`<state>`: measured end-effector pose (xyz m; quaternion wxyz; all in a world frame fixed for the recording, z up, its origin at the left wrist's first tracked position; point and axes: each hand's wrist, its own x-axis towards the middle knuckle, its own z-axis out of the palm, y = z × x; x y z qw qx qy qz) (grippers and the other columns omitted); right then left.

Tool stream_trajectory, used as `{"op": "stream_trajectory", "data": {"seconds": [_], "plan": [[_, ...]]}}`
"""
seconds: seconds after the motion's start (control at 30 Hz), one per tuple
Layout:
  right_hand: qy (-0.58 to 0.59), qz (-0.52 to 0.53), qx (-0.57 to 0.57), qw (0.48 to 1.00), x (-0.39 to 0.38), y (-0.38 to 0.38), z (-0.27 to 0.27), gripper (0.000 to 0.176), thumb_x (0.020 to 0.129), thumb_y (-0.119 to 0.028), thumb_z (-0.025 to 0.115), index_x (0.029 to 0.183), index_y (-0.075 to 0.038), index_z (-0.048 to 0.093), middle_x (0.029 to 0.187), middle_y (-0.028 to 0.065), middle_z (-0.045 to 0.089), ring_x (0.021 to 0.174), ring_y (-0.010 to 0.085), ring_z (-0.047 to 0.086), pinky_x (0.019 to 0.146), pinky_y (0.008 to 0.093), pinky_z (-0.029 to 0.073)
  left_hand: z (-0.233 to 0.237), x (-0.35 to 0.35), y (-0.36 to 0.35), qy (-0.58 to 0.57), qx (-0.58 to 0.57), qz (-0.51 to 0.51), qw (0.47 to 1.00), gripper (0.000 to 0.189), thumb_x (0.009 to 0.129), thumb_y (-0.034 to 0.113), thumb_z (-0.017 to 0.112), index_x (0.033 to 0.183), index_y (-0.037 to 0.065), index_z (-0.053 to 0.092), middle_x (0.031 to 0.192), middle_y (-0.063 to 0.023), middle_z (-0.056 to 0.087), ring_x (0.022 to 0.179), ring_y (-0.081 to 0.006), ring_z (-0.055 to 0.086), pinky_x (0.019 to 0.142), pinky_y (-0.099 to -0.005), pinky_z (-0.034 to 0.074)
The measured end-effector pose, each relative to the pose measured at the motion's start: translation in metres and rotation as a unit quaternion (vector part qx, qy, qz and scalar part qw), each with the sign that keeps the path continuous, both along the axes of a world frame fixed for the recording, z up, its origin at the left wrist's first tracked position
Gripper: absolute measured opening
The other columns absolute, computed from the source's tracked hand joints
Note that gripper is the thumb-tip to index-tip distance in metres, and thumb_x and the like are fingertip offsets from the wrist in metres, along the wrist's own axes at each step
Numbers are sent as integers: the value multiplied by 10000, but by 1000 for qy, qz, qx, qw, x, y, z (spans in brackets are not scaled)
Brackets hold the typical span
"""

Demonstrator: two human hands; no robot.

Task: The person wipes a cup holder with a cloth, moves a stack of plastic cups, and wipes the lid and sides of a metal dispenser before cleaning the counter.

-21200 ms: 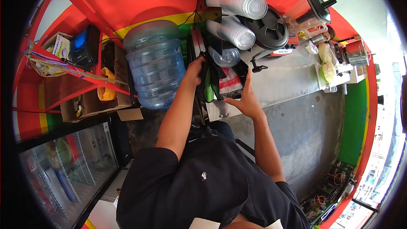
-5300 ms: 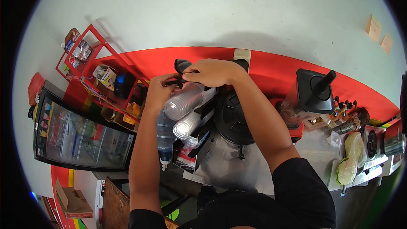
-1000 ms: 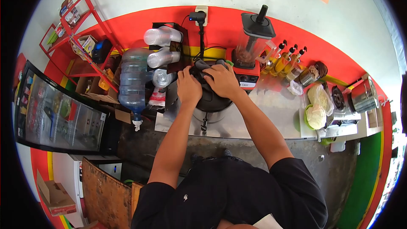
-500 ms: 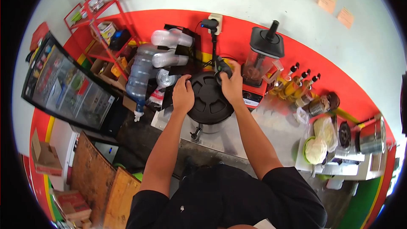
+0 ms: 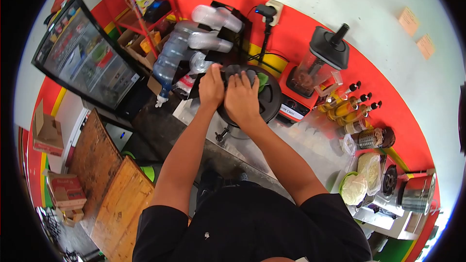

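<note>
A round black lid [image 5: 270,98] tops a drinks dispenser with a black tap [image 5: 222,134] low on its front, standing on a steel counter. My right hand [image 5: 241,98] lies over the lid with its fingers closed on a dark grey cloth [image 5: 248,74], which shows a green patch at its right end. Right beside it, my left hand [image 5: 211,89] grips the lid's left edge, fingers pointing toward the wall. The lid's left half is mostly covered by my hands and the cloth.
A red-based blender [image 5: 296,102] stands right of the dispenser, then several oil bottles [image 5: 347,106]. On the left are stacked plastic cups [image 5: 211,41], a large water bottle [image 5: 171,60] and a glass-door fridge [image 5: 90,58]. Bagged food [image 5: 354,189] sits far right.
My right hand has swept the cloth from the lid's right rear edge leftward, close to my left hand. My left hand stays at the lid's left side. The view has shifted.
</note>
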<state>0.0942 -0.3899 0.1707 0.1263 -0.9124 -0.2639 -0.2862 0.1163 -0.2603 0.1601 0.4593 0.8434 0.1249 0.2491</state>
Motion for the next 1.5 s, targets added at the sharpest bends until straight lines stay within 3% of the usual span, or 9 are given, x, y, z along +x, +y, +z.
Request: {"op": "stream_trajectory", "data": {"seconds": [0.43,0.53,0.63,0.7,0.77,0.8,0.93,1.37,1.5], "plan": [[140,126,163,968,13,-20,25,170,855,-95,655,1000,-15,692,949,157,700,945,343,672,1024,511,440,-15,11,2,-31,-208,-106,972,599,1160,399,319,1085,-43,715,1006,-189,762,983,-335,738,908,-420,550],[186,99,396,894,10,-27,32,116,943,-32,592,1035,10,649,946,136,676,897,219,653,832,309,509,-15,10,0,-36,-186,-107,976,562,1154,380,337,1062,-18,723,1001,-210,754,985,-389,726,893,-455,543],[90,12,562,822,17,-23,31,118,991,-44,600,1088,-2,652,1043,70,646,1000,166,601,940,303,471,-7,5,-1,-40,-111,-77,990,497,1142,338,351,1037,15,713,998,-230,740,979,-455,697,866,-516,528],[130,-1,565,815,14,-22,26,181,978,-46,626,1146,3,670,1170,128,671,1126,229,618,1024,339,459,1,0,-3,-17,-49,-63,997,458,1138,273,352,1039,-9,699,994,-239,731,974,-447,700,853,-493,531],[38,-25,235,971,13,-20,20,312,935,-37,654,1242,11,675,1318,196,662,1233,347,618,1080,387,457,4,0,-5,-13,-65,-75,995,430,1125,263,367,1016,14,701,1007,-242,727,990,-480,673,843,-540,514],[75,-33,150,985,9,-14,21,423,916,-92,660,1330,-6,669,1452,207,606,1369,410,532,1127,520,422,4,0,-6,-8,-59,-65,996,420,1122,266,380,1013,22,704,999,-240,729,977,-479,679,837,-543,515],[123,-115,48,985,-11,6,22,414,928,-173,611,1296,-7,702,1492,126,596,1484,342,417,1083,699,360,-1,0,-6,12,-60,-25,998,376,1107,263,425,1007,42,713,969,-236,730,936,-478,688,813,-551,517],[176,-64,180,966,-18,7,35,180,833,-8,585,939,-70,717,1112,78,694,1226,310,562,1051,570,353,-8,6,-3,-71,-167,-92,979,179,1043,137,556,1004,5,671,960,-207,722,910,-437,687,793,-517,509],[215,-56,472,853,-29,-33,28,193,844,47,509,889,2,692,1002,130,709,1055,299,629,970,347,472,3,2,0,-65,-70,-107,990,137,1014,120,585,1005,15,674,1010,-186,721,954,-419,684,824,-502,517]]}}
